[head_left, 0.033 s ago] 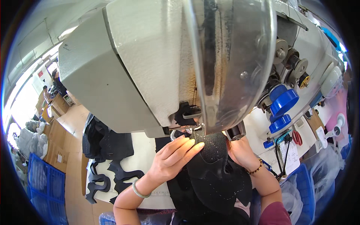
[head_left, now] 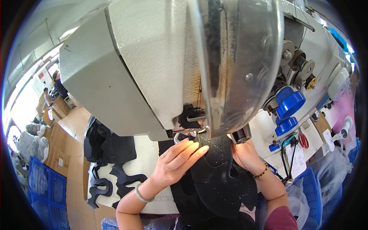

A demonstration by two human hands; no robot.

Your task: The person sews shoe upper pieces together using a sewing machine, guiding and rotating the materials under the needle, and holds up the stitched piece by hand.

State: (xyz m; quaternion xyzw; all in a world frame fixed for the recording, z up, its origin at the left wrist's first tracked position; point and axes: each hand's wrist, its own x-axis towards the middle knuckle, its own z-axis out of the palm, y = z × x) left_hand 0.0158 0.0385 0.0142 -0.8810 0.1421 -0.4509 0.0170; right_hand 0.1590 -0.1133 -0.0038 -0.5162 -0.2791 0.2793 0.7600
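A black shoe-upper-like piece (head_left: pixel 220 188) with a textured mesh part (head_left: pixel 218 151) and light stitch marks lies under the head of a grey sewing machine (head_left: pixel 149 57). My left hand (head_left: pixel 177 159) rests on the mesh part's left side, close to the needle area (head_left: pixel 199 130); its fingers are stretched out and its thumb is hidden. At the piece's right edge is my right hand (head_left: pixel 248 157), touching it, with its fingers mostly hidden behind the piece and a dark machine part. The lower part of the piece hangs toward me.
Stacked black pieces (head_left: pixel 109 142) and curved black cut-outs (head_left: pixel 101 188) lie on the pale table (head_left: pixel 161 207) at left. Blue knobs (head_left: pixel 290 104) and red-handled scissors (head_left: pixel 303 140) are on the right. Blue crates (head_left: pixel 48 188) stand at far left; people are in the background.
The lower folds of the black piece have shifted slightly. Both hands look to be in the same place.
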